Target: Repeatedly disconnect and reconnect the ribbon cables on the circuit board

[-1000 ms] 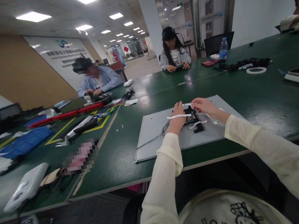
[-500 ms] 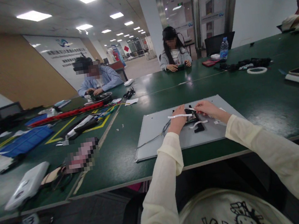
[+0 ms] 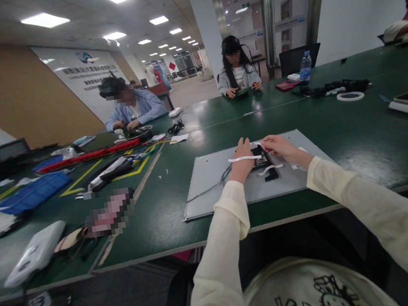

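Note:
My left hand (image 3: 240, 162) rests at the left side of a black device with an exposed circuit board (image 3: 260, 160). Its fingers are stretched out, and a white tape strip (image 3: 245, 158) lies across its back. At the device's far right edge my right hand (image 3: 282, 147) is closed in a pinch on a thin white strip (image 3: 255, 145), partly hidden by the fingers. Another curled white strip (image 3: 270, 168) and a black bracket-like piece (image 3: 271, 176) are on the near side. All this sits on a grey board (image 3: 218, 199), with a grey cable (image 3: 209, 189) running off to the left.
Left on the green table (image 3: 153, 221) are a white box-like device (image 3: 36, 252), a blue tray (image 3: 33, 192) and a red strip (image 3: 90, 155). A tape roll (image 3: 350, 96) and a bottle (image 3: 305, 67) stand right. Two co-workers sit across, another far right.
The fingers of my left hand have risen and spread from the device. My right hand has shifted slightly left and away from me, still pinching.

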Motion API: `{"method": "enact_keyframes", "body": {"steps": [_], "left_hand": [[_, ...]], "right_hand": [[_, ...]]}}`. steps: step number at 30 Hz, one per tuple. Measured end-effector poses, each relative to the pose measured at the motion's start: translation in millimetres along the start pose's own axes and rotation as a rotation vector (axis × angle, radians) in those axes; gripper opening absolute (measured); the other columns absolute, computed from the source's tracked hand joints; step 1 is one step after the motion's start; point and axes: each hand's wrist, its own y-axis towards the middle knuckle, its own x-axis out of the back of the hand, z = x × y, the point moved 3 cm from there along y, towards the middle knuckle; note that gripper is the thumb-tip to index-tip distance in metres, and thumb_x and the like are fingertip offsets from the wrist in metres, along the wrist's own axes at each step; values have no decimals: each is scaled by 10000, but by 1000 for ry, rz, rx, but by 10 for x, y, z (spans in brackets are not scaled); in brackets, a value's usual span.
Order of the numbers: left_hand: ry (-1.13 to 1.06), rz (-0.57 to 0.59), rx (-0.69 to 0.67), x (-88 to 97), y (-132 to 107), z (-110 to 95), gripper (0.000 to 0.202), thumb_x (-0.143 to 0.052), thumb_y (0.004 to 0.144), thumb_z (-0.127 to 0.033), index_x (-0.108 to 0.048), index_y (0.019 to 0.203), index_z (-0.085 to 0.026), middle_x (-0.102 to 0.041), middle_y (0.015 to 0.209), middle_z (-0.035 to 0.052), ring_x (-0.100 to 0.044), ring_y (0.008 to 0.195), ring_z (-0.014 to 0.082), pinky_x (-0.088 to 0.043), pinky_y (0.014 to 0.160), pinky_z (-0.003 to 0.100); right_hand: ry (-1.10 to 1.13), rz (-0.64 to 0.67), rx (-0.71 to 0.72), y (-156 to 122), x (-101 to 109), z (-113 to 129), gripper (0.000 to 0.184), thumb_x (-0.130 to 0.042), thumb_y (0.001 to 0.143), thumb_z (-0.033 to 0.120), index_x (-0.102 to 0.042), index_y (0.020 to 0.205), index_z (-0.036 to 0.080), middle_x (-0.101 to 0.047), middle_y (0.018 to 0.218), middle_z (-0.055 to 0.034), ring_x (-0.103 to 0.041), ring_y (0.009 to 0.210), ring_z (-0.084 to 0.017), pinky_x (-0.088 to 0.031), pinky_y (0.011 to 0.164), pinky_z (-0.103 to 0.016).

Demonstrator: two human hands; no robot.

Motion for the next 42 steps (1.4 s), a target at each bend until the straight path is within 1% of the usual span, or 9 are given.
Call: {"method": "enact_keyframes", "body": {"steps": [2, 7, 14, 22, 26, 30, 34, 38, 42], "left_hand": [[7, -25, -9, -13, 1, 12, 588, -433, 865, -68, -330, 1444, -43, -278, 1550, 239, -301, 1444, 289, -383, 1130, 430], [31, -32, -61, -25, 15, 11, 559, -394, 870, -52, -362, 1429, -40, -366, 1513, 221, -347, 1423, 260, -359, 1154, 423], [60, 61, -131, -11, 24, -5, 413, -406, 895, -62, -551, 1279, -112, -610, 1304, 129, -552, 1237, 224, -435, 1090, 376], [110, 156, -186, 10, 25, -32, 315, -462, 902, -72, -626, 1170, -93, -678, 1155, 133, -609, 1137, 224, -463, 1027, 336], [139, 178, -176, 20, 28, -36, 315, -475, 912, -96, -607, 1198, -102, -683, 1142, 132, -621, 1115, 216, -473, 1006, 339], [162, 192, -166, 29, 25, -39, 333, -477, 924, -126, -577, 1242, -120, -674, 1187, 125, -615, 1137, 201, -461, 1016, 324], [164, 181, -175, 38, 24, -44, 357, -483, 911, -117, -571, 1257, -110, -671, 1211, 132, -626, 1119, 213, -473, 1006, 337], [181, 188, -171, 40, 28, -43, 362, -490, 909, -121, -576, 1261, -115, -676, 1207, 127, -635, 1107, 215, -489, 992, 334], [201, 193, -156, 56, 28, -51, 373, -489, 913, -124, -570, 1277, -127, -682, 1194, 117, -638, 1113, 209, -487, 999, 326]], "right_hand": [[-21, 6, -14, 20, -2, -31, 219, -660, 805, 369, -609, 887, 173, -627, 744, -6, -583, 669, -96, -370, 489, -142], [-42, 17, -51, 63, 23, -126, 112, -631, 832, 275, -603, 844, 167, -630, 708, -13, -565, 610, -84, -324, 435, -131], [-73, -6, -127, 35, 57, -150, 81, -619, 848, 197, -599, 798, 136, -637, 700, -37, -552, 555, -76, -304, 397, -129], [-194, 18, -159, -56, 66, -40, 75, -598, 852, 125, -608, 778, 129, -655, 673, -46, -575, 538, -82, -328, 397, -137], [-227, 17, -198, -47, 76, -42, 40, -585, 843, 101, -613, 838, 129, -659, 658, -33, -594, 542, -90, -411, 456, -148], [-276, 25, -203, -42, 64, -57, 187, -543, 838, 75, -599, 1010, 124, -645, 644, -9, -596, 538, -107, -460, 504, -177], [-549, 42, -36, -70, 40, -46, 335, -474, 882, 87, -545, 1207, 120, -662, 699, -24, -598, 578, -122, -447, 547, -193], [-952, 11, 157, -127, -17, 12, 327, -462, 923, 130, -544, 1239, 130, -704, 864, -99, -652, 812, -192, -447, 716, -249], [-1208, -3, 149, -193, -86, 64, 340, -436, 970, 215, -497, 1297, 144, -698, 988, -144, -661, 921, -266, -444, 745, -301]]}}
